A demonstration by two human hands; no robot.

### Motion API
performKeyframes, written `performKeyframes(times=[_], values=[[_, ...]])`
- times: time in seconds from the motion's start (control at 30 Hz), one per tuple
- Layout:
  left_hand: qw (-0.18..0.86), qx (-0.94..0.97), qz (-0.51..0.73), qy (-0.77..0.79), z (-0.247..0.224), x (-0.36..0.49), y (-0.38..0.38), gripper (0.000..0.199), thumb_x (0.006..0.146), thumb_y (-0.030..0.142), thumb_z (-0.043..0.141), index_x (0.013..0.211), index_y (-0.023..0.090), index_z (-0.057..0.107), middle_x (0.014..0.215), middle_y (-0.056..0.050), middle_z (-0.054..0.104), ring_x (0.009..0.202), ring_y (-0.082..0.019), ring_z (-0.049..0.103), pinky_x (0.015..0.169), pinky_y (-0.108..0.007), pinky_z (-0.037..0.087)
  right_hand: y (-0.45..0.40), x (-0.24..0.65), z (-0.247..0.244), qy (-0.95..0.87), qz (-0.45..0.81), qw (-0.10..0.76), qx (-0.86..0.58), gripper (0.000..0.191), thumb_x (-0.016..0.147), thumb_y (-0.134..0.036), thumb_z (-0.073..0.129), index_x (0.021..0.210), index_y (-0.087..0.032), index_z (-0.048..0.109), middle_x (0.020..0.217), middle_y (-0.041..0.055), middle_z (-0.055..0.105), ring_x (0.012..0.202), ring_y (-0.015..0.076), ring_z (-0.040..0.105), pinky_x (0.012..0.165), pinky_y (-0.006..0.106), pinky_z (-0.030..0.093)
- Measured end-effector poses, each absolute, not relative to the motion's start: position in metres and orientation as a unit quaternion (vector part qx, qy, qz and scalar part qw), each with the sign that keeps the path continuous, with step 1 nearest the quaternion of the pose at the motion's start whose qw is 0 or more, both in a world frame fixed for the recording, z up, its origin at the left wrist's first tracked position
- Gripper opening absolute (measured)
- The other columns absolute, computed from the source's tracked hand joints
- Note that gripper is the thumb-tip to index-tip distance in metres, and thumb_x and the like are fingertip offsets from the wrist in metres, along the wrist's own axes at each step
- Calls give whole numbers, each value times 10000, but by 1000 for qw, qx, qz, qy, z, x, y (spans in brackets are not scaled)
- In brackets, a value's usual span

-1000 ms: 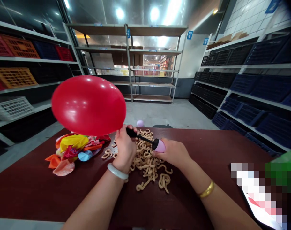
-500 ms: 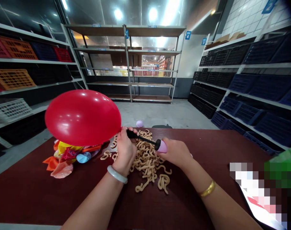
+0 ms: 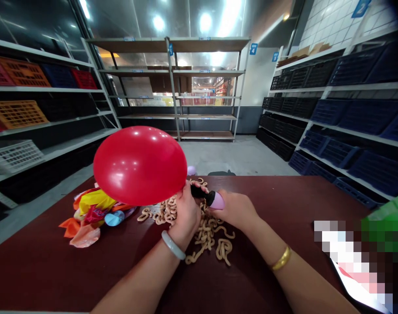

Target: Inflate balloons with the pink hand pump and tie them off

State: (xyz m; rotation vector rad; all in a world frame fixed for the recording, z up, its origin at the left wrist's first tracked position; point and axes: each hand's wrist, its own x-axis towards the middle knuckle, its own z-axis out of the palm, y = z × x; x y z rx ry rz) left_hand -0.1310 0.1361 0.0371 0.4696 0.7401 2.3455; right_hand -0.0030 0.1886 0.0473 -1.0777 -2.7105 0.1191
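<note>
A large inflated red balloon [image 3: 140,163] hangs in the air left of centre. My left hand [image 3: 186,209] is closed around its neck, where it meets the black end of a hand balloon pump [image 3: 217,201]. My right hand [image 3: 238,208] is wrapped round the pump's light purple part. The black rod between the two pump parts is hardly visible. Beneath my hands lies a heap of beige, curly, worm-like pieces [image 3: 206,233]. Left of them is a pile of limp, uninflated balloons [image 3: 96,205] in several colours, partly under the red balloon.
Everything lies on a dark red-brown table [image 3: 280,226]. A blurred-out flat object [image 3: 356,266] and something green [image 3: 390,213] are at the right edge. A small light purple round thing [image 3: 191,170] shows beyond the far edge. Shelves with crates [image 3: 359,115] flank the room.
My left hand has moved right with the red balloon, towards my right hand. The pump has shortened, its black rod pushed in. My right hand has stayed almost still.
</note>
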Motion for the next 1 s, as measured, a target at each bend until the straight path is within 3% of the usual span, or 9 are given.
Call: performKeyframes(times=[0.2,0.47,0.87,1.0], values=[[236,157,919,274,60,-181,124,152,787,215,587,759,199,439,634,31,493,532,-130,521,526,-268,423,192,-3,44,-925,49,120,-357,554,750,-729,523,995,-238,600,868,75,711,787,276,671,623,325,397],[190,141,933,272,66,-215,114,141,807,226,573,786,200,436,634,40,467,514,-111,493,491,-242,379,190,-3,42,-931,58,97,-347,531,774,-720,498,973,-237,590,850,68,702,776,269,666,624,325,397],[286,194,891,296,39,-126,136,116,877,259,531,792,206,472,697,5,528,604,-126,545,619,-268,486,188,3,53,-932,50,99,-345,649,798,-779,412,1062,-200,539,916,86,695,824,266,663,661,328,435],[286,177,888,312,38,-123,138,118,895,200,452,779,204,472,663,8,518,579,-133,541,608,-279,489,188,3,50,-939,76,128,-311,660,818,-726,461,1224,-206,485,1063,90,671,923,265,646,724,342,459]])
